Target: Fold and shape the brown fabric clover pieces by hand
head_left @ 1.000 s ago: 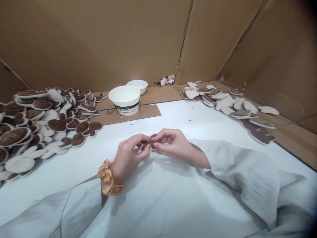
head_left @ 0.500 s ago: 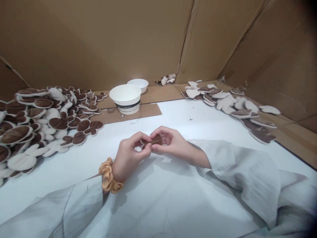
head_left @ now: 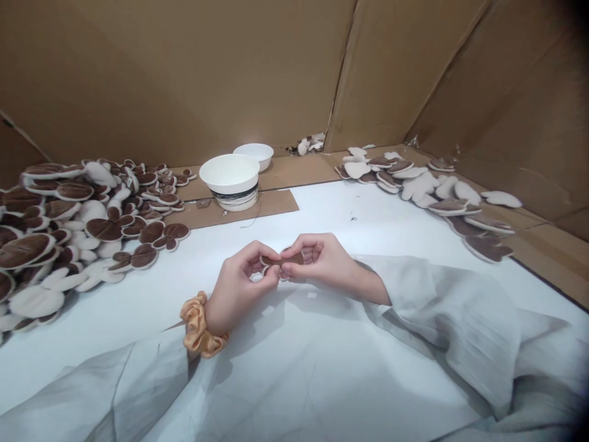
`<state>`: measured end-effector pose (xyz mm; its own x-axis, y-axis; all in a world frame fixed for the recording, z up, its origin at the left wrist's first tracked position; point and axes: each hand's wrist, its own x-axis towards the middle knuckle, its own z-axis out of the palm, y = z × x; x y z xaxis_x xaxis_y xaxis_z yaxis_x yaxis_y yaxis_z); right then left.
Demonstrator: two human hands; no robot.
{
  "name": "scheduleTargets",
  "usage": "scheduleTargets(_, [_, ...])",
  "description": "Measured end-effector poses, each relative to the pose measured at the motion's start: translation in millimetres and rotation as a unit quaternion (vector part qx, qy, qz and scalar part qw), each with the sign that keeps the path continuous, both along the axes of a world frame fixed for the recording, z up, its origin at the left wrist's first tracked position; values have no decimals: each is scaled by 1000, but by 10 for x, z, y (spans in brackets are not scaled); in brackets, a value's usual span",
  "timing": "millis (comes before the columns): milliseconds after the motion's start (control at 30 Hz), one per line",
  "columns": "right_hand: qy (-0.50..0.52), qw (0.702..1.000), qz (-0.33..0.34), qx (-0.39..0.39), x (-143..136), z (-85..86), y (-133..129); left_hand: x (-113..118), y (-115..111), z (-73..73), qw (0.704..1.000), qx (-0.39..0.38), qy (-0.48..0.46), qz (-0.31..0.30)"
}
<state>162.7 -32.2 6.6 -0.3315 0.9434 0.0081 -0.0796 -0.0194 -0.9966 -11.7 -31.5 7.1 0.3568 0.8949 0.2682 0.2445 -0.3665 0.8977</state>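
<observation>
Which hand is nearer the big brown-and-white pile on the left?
Left. The left hand is to the right of the pile; the right hand is farther right, beyond the left one.

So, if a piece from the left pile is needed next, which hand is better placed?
Likely the left hand: it is nearer to the left pile, while the right hand is farther off. Both hands pinch one brown piece, so the right could hold it alone.

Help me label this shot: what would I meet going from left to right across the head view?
Left pile → scrunchie → left hand → held piece → right hand → right pile.
</observation>
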Motion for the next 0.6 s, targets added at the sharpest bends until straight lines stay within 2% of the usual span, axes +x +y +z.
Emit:
scheduleTargets(200, [15, 1000, 4, 0, -20, 0, -3, 12, 4, 10, 999, -38, -14, -6])
scheduleTargets(367, [-42, 999, -2, 24, -14, 41, -25, -8, 12, -23, 996, -82, -4, -19])
scheduleTargets(600, [-15, 998, 44, -39, 18, 43, -24, -39, 28, -45, 994, -93, 8, -50])
